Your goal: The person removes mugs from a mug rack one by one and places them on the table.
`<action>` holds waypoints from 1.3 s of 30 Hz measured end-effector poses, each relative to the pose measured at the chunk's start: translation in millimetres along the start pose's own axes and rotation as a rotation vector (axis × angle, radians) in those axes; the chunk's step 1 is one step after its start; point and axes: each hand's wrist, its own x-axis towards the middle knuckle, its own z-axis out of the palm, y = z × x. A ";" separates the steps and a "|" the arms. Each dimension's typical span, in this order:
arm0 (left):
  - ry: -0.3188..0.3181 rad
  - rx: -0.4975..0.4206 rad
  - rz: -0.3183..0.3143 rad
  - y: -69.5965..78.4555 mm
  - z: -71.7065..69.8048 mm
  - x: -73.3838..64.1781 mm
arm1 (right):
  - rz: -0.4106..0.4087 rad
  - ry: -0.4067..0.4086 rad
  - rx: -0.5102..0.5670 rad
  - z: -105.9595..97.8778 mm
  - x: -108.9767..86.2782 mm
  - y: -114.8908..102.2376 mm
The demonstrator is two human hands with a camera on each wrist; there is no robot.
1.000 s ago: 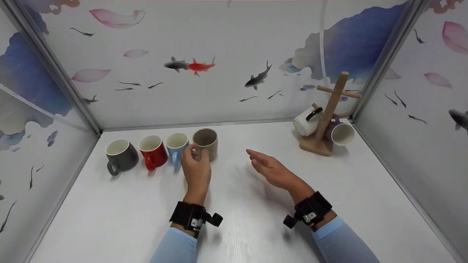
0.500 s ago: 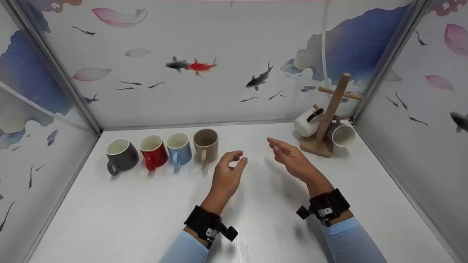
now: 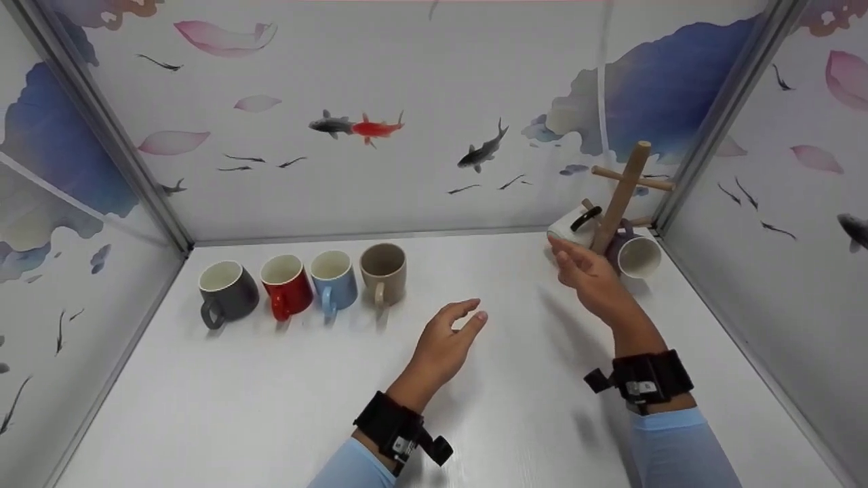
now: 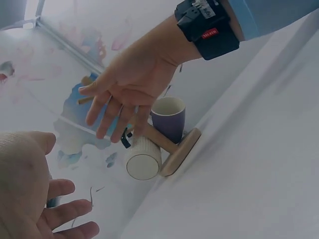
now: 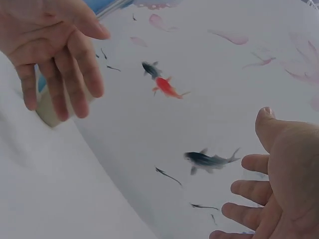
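Note:
My left hand (image 3: 444, 342) hovers above the middle of the table with fingers relaxed and nothing in it. Over by the wooden mug tree (image 3: 622, 196), my right hand (image 3: 593, 281) reaches out with loosely extended fingers, also holding nothing. It covers part of a white mug (image 3: 568, 227) with a black handle that hangs on a lower peg; whether they touch, I cannot tell. A purple mug (image 4: 169, 122) hangs on the other side of the tree. Left of my left hand, a taupe mug (image 3: 393, 274) stands upright, its handle facing me.
In a row with the taupe mug stand a light blue mug (image 3: 339, 285), a red mug (image 3: 291, 291) and a dark grey mug (image 3: 234, 298). Printed panels wall the white table (image 3: 237, 407) at the back and sides. The tree's upper pegs (image 3: 654, 183) stick out sideways.
My left hand has come away from the taupe mug, moving right and toward me. My right hand has moved right and forward to the mug tree. The mugs stay where they were.

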 end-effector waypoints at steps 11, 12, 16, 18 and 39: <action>-0.191 0.070 -0.008 0.1 17.8 -12.3 | 0.030 0.171 -0.317 -63.3 12.7 -48.7; -0.207 0.076 -0.003 0.0 18.9 -13.0 | 0.023 0.196 -0.327 -67.8 14.5 -53.8; -0.273 0.091 0.014 -0.9 21.8 -14.6 | -0.019 0.343 -0.361 -82.1 25.2 -74.6; -0.299 0.094 0.017 -1.2 22.2 -14.9 | -0.025 0.415 -0.372 -87.9 31.5 -84.3; -0.405 0.110 0.027 0.5 17.7 -10.6 | 0.186 0.214 -0.424 -159.7 77.2 -97.3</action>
